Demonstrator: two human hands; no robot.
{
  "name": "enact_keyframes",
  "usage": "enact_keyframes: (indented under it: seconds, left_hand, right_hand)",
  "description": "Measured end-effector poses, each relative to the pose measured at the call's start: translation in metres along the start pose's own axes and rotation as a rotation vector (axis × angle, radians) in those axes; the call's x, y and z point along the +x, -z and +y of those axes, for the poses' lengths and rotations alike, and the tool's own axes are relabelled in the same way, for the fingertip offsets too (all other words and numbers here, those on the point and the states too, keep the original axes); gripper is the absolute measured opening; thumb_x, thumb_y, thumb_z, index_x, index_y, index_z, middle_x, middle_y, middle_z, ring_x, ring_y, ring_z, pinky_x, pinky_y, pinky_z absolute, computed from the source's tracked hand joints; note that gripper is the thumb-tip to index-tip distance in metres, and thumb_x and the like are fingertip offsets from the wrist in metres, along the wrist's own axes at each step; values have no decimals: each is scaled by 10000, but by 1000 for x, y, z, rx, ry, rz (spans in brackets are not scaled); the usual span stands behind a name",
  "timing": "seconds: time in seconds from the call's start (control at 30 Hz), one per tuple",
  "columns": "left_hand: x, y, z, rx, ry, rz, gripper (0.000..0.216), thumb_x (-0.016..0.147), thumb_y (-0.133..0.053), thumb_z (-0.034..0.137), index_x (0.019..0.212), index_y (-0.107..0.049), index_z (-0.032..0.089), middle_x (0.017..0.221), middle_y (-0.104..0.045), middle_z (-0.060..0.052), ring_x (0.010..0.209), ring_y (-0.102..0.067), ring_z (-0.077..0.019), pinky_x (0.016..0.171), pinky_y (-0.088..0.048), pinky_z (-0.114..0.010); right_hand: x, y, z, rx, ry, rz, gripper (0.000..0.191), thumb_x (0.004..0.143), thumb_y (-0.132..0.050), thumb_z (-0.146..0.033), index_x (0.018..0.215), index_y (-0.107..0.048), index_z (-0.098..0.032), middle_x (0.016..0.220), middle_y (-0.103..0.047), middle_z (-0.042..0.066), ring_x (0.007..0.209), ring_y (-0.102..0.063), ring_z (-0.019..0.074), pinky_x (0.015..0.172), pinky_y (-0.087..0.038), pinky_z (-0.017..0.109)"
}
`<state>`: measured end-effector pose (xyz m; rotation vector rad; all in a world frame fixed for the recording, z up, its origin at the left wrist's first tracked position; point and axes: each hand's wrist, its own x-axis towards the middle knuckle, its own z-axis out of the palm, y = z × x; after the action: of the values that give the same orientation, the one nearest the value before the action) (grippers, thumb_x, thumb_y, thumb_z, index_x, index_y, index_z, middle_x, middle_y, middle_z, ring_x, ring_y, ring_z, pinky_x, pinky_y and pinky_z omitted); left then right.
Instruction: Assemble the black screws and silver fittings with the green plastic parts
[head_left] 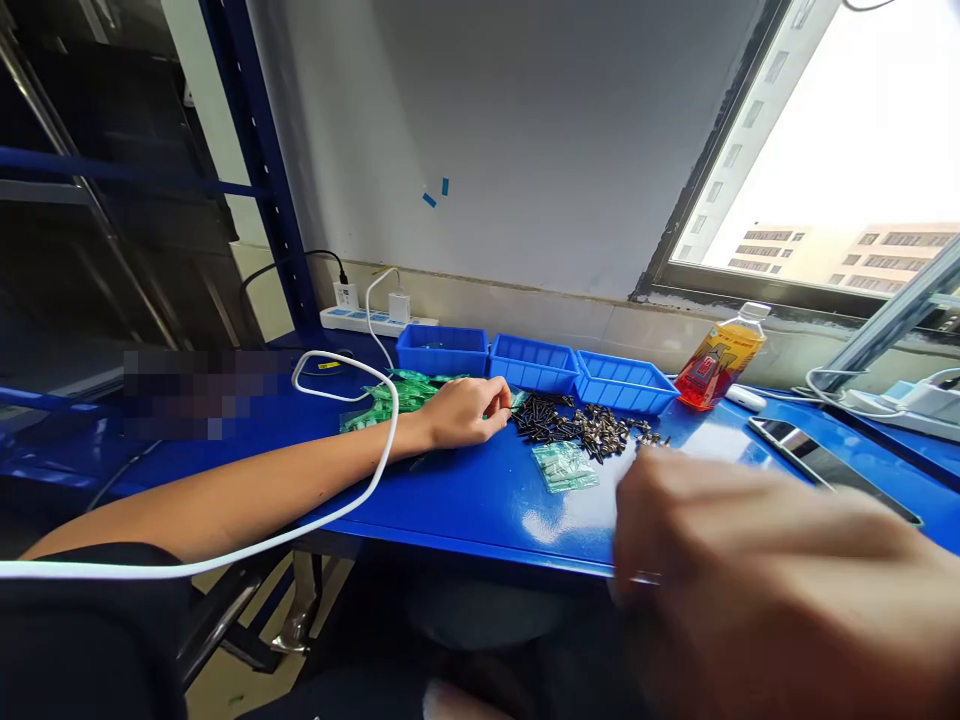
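My left hand (466,411) rests over the blue table, its fingers curled into a pinch at the left edge of a pile of black screws (551,420). Whatever the fingertips may hold is too small to make out. Behind and to the left of this hand lie several green-tinted plastic packets (405,392). Silver-coloured screws or similar small metal parts (606,430) form a second pile, touching the black one. In front of both piles is a small clear bag (564,466) with pale green pieces inside. Close to the camera, my right hand (742,550) is smeared by motion; its fingers cannot be read.
Three blue bins (534,365) line the wall side of the table (465,510). To their right stand a drink bottle (720,357) and a phone (832,468). A white cable (388,450) loops over my left forearm from a power strip (375,322).
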<state>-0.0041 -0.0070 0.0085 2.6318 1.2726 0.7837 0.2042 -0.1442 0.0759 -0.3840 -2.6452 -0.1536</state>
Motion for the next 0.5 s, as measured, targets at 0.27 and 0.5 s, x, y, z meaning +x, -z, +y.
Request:
enact_keyframes:
  seconds: [0.27,0.5]
  left_hand:
    - [4,-1,-5,-8,78,7,89,782,-489,233,816,-553,182,664,-632,7,598,-581,-146,562,-390,-236]
    - [5,-3,-11,-24,49,24,176,822,-438,305,813,-558,177,651,-629,4,566,-563,-145,532,-362,-238]
  right_hand:
    - [43,-72,132,-338,-312,-67,154,822,-488,-231,879,-606,-150,756,-642,56,691,-556,153,655,-355,267]
    - [29,-92,125,-322,-317,-11,183,845,-465,-259,878,-607,-149,785,-665,71,733,-588,170,663,-360,263]
